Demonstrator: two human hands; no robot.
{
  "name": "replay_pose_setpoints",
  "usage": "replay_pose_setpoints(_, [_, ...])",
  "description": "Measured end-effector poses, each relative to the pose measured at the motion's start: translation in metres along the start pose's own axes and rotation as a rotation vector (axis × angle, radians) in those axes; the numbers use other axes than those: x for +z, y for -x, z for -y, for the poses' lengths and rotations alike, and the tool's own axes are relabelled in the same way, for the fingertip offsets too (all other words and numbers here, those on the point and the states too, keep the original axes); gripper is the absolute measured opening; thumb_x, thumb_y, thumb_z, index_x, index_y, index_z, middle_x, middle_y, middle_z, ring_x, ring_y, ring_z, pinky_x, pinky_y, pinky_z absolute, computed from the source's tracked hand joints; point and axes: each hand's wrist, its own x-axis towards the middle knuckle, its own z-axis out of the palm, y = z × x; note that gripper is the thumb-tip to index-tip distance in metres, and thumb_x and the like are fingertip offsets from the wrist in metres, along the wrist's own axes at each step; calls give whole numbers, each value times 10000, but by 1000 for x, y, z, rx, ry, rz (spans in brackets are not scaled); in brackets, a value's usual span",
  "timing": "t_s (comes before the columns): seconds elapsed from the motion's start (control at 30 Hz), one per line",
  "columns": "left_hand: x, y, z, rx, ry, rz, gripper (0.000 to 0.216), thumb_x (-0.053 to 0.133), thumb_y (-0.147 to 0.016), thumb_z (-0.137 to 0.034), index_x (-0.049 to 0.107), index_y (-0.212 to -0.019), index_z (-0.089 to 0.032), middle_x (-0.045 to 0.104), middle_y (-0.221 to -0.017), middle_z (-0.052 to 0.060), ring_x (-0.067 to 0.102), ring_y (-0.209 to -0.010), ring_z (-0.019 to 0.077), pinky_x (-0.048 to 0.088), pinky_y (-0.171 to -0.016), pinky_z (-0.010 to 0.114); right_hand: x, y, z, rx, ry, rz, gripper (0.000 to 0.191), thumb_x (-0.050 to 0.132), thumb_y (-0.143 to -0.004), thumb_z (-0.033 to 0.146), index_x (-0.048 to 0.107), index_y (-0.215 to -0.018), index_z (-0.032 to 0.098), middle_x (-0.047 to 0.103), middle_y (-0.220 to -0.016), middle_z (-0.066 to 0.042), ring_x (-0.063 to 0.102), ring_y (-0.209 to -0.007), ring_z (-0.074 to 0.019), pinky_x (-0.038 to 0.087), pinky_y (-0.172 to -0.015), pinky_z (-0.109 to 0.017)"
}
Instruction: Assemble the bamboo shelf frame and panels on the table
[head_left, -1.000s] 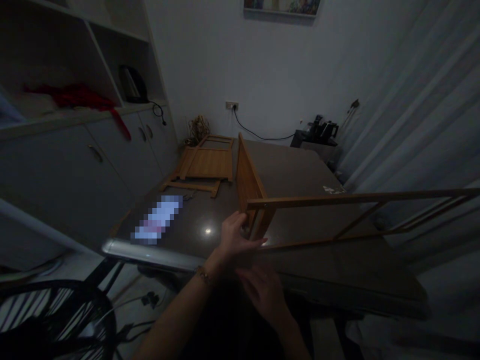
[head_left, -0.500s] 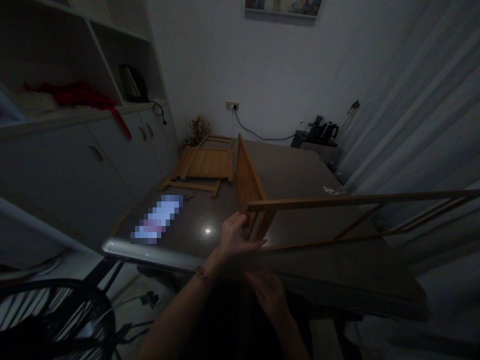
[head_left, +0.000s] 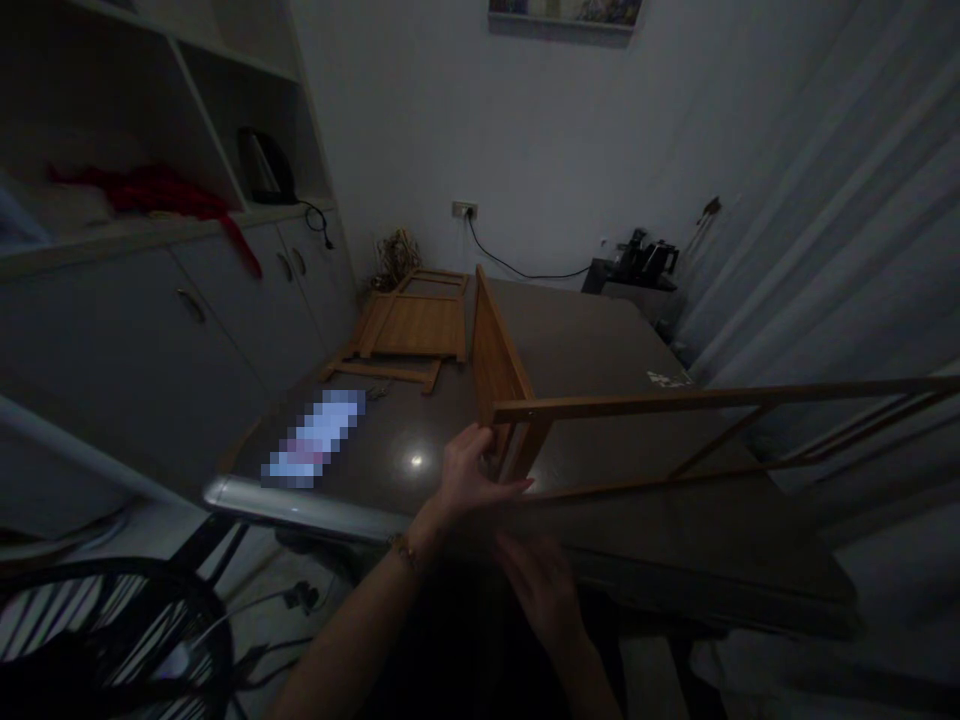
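My left hand (head_left: 469, 470) is closed around the near corner of a wooden frame (head_left: 675, 400), where an upright slatted wood panel (head_left: 495, 360) meets a long rail running off to the right. The frame stands on a dark table (head_left: 600, 350). My right hand (head_left: 544, 585) hovers low at the table's near edge, just below the frame's corner, fingers loosely extended and holding nothing I can see. The room is dim.
More wooden panels (head_left: 409, 330) lie flat at the table's far left. A lit, blurred screen (head_left: 315, 440) rests on the near left of the table. White cabinets (head_left: 187, 300) stand left, curtains (head_left: 825, 200) right, a fan grille (head_left: 112, 640) bottom left.
My right hand shifted slightly below the table's edge, dipping and then rising again. My left hand and the frame stayed put.
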Motion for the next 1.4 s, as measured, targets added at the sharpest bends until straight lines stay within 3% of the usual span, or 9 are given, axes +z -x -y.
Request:
replay_pose_setpoints(0.17, [-1,-1,0,12,10,18,520,701,-599,-642,423,-655,-205,462,-640,-10,435,-603,136,349,-538,257,-2,-7,3,-18,-75,62,262,425,-1016,172,620,-1190,188,729,-864,-36,668,-707,-162,525,-721,-296])
replay_pose_setpoints(0.37, [-1,-2,-1,32,9,5,526,682,-614,-657,415,-653,-205,458,-629,-12,425,-596,133,339,-542,257,7,-2,10,182,-328,80,254,432,-1023,301,667,-1004,206,726,-866,-25,689,-752,-146,550,-691,-241])
replay_pose_setpoints(0.57, [-1,-1,0,44,0,4,534,680,-622,-664,403,-659,-209,457,-628,-13,427,-594,134,336,-540,257,12,2,13,328,-458,59,244,493,-993,364,683,-942,220,727,-844,-14,701,-757,-139,566,-689,-209])
replay_pose_setpoints(0.67, [-1,-1,1,47,0,-5,519,677,-635,-654,413,-676,-209,461,-633,-11,433,-601,139,341,-545,260,8,2,10,302,-524,97,199,508,-991,321,671,-1057,228,732,-993,-25,701,-888,-143,570,-802,-224])
replay_pose_setpoints(0.77, [-1,-1,1,52,8,-1,524,686,-637,-647,399,-668,-210,455,-637,-12,435,-604,140,338,-543,259,-1,-2,7,224,-547,206,282,481,-1002,266,593,-1259,236,678,-1184,-43,647,-1076,-158,541,-934,-277])
replay_pose_setpoints(0.9, [0,0,1,47,20,4,515,700,-629,-640,433,-683,-203,469,-663,-4,439,-615,140,340,-546,258,-7,-6,3,149,-461,265,350,445,-1013,239,527,-1353,244,662,-1211,-44,628,-1096,-161,538,-944,-297])
replay_pose_setpoints(1.03, [1,1,1,30,34,-10,513,694,-628,-643,436,-680,-202,461,-663,-4,434,-617,140,340,-550,260,-3,-4,1,84,-313,221,276,435,-1016,295,638,-1195,239,710,-1011,-39,664,-930,-178,575,-820,-310])
replay_pose_setpoints(1.17, [1,0,1,10,33,2,519,706,-614,-630,414,-664,-204,451,-658,-10,424,-612,135,328,-546,256,2,-3,3,43,-168,94,261,442,-1012,308,689,-1038,226,687,-884,-45,667,-809,-175,570,-713,-295])
replay_pose_setpoints(1.4, [-2,-1,0,9,24,24,510,697,-621,-628,418,-663,-203,456,-649,-11,420,-611,132,328,-541,253,13,-5,9,-11,-146,-120,213,486,-1002,269,683,-957,202,689,-809,-36,675,-731,-146,570,-730,-261])
